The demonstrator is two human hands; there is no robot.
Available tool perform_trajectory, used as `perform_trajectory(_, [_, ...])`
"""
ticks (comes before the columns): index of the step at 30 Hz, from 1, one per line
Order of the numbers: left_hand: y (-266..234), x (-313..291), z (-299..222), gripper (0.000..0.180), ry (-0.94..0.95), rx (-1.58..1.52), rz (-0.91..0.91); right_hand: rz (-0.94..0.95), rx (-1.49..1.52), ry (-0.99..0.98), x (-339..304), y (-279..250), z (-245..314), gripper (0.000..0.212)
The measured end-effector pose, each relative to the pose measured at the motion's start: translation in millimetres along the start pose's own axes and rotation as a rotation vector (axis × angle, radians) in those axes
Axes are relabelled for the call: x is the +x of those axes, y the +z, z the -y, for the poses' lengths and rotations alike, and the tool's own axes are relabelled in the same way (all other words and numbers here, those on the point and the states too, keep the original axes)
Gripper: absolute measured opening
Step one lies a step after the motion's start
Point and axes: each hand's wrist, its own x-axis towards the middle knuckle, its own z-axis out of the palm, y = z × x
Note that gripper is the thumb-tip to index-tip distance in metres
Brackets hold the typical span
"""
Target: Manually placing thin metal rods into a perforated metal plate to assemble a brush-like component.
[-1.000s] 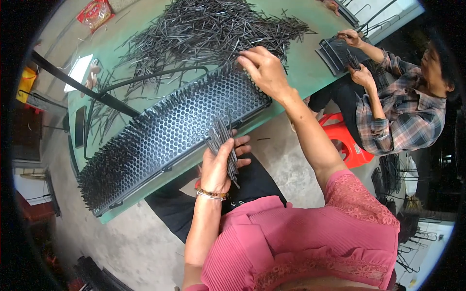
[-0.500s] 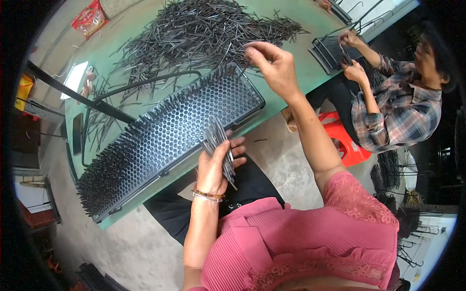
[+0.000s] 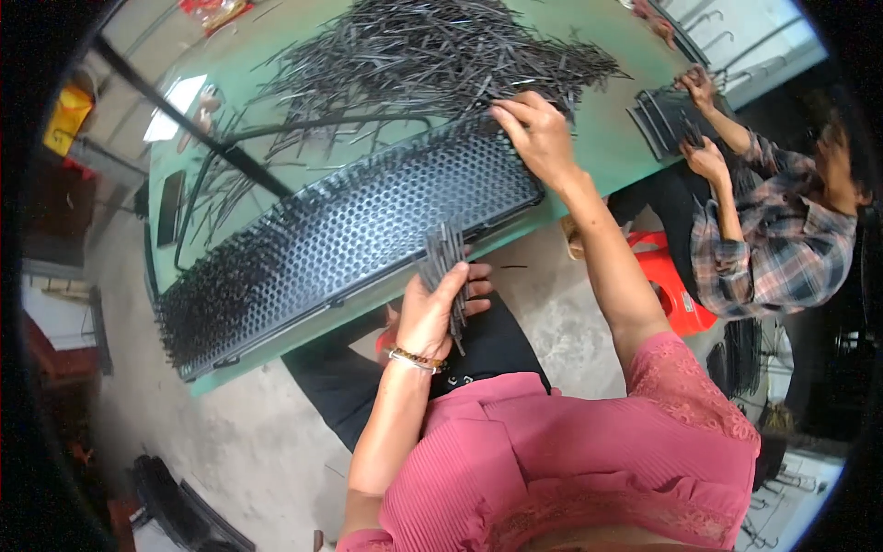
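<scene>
One yellow bag (image 3: 69, 115) hangs at far left, beyond a green table (image 3: 605, 129), with dark bars (image 3: 189, 506) on the floor toward the lower left. On the table's left side lie a white sheet (image 3: 175, 109) and, nearer, a dark oblong (image 3: 170, 209). A black pole (image 3: 184, 115) slants down toward the panel (image 3: 395, 216), a long black piece full of holes that lies aslant along the table's near edge. Dark bristles (image 3: 216, 299) stand thick at the panel's left end and run in a narrower band along its far side — the middle and near right show open holes. A bent black rod (image 3: 303, 126) lies just behind it, and a heap (image 3: 441, 55) of loose dark strips spreads across the table beyond.

At center, the left hand (image 3: 430, 313), a beaded bracelet (image 3: 411, 357) at its wrist, is half closed around a bundle (image 3: 447, 258) of strips, thumb across them, before the panel's near edge. To its right, the right hand (image 3: 541, 138) bends over the panel's far right corner, thumb and forefinger nearly together — whether they grip a strip cannot be told.

At far right, a co-worker (image 3: 773, 244) in plaid sits on a red stool (image 3: 682, 299), hands at a second panel (image 3: 658, 120).
</scene>
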Motion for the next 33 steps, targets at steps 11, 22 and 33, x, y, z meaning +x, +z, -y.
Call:
perform_trajectory(11, [-20.3, -39.2, -23.2, 0.031, 0.200, 0.040, -0.004, 0.815, 0.937, 0.626, -15.3, -11.8, 139.4, 0.028])
perform_trajectory(22, [-51.6, -63.1, -21.6, 0.035, 0.260, -0.061, -0.089, 0.907, 0.939, 0.622, -15.9, 24.1, 173.7, 0.022])
perform_trajectory(33, [-63.2, -58.4, -29.1, 0.036, 0.189, -0.242, -0.045, 0.346, 0.726, 0.109, 38.9, 69.2, 196.9, 0.024])
